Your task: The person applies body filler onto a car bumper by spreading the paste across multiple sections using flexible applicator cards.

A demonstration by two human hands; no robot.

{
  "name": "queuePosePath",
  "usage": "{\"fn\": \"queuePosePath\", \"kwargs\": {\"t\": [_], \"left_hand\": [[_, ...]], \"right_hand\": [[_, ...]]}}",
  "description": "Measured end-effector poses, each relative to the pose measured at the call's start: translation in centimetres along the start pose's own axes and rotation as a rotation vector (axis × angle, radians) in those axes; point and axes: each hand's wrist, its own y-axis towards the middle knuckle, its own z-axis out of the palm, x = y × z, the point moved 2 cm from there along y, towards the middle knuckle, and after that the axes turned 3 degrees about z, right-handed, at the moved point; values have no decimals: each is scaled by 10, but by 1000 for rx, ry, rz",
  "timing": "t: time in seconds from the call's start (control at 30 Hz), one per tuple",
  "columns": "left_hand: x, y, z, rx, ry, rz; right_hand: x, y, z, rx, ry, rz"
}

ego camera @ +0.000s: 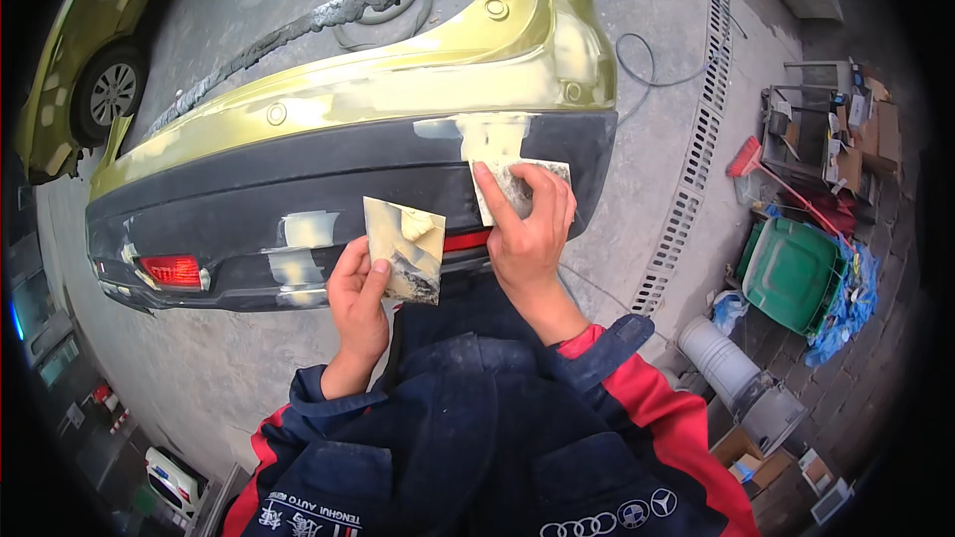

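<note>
A yellow-green car bumper cover [231, 115] with a black lower section [246, 186] spans the view before me. Cream filler [492, 136] coats a patch near its right end. My right hand [536, 246] grips a thin, stained square spreader [516, 186], its top edge at the lower part of that patch; I cannot tell if it touches. My left hand [358, 313] holds a smeared square plate [406, 250], thumb on its face, with a dab of cream filler [421, 224] near the upper right corner. A red reflector strip [464, 242] shows between my hands.
Other filler patches [310, 230] and a red lamp [170, 271] mark the bumper's left half. Behind it lies a coiled hose [343, 37]. A floor drain grate [697, 142], a red broom [744, 156] and a green bin [792, 276] are right; a yellow-green car [56, 82] stands far left.
</note>
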Motion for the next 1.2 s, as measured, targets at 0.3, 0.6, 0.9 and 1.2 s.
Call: {"fn": "queuePosePath", "kwargs": {"t": [0.3,0.6,0.9,1.2], "left_hand": [[-1,-1,1,-4,-7,-19],[-1,1,8,-2,-16,-37],[0,4,13,36,-26,5],[-2,4,19,37,-30,0]], "right_hand": [[0,0,0,51,-2,-11],[-2,-4,-3,80,15,-22],[-22,39,-5,53,41,57],[0,-12,-7,130,-28,-16]]}}
